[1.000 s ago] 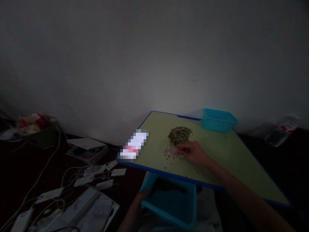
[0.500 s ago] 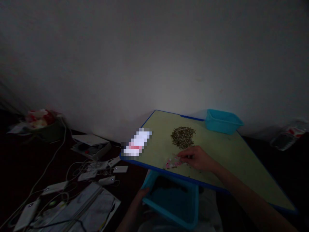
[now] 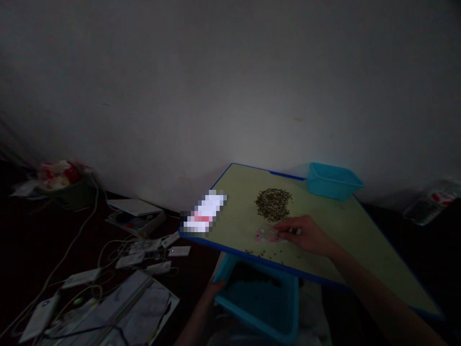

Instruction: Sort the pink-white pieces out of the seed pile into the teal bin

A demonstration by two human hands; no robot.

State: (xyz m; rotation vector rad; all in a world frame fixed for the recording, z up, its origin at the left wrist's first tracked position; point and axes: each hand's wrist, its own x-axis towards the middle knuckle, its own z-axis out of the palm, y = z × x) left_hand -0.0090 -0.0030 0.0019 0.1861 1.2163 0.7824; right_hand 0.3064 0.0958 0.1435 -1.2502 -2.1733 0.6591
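Observation:
My right hand (image 3: 302, 234) is closed in a pinch on a small clear plastic piece with pink and white markings (image 3: 266, 234), low over the table board; whether it is a bag or a sheet I cannot tell. Just beyond it lies a round pile of small brown grains (image 3: 273, 203). A few loose grains (image 3: 264, 253) are scattered near the board's front edge. My left hand (image 3: 215, 288) grips the left rim of a blue plastic basin (image 3: 261, 307) held below that edge. Dark matter (image 3: 248, 274) lies along the basin's far side.
The pale table board (image 3: 334, 230) has a blue rim. A second blue basin (image 3: 333, 181) stands at its back right, and a blurred, lit phone-like object (image 3: 205, 213) at its left. Cables, white power banks (image 3: 180, 251) and a box (image 3: 135, 218) lie on the left.
My right hand has moved right and slightly away from the front edge with the plastic piece, uncovering loose grains there. The left hand and basin have barely shifted.

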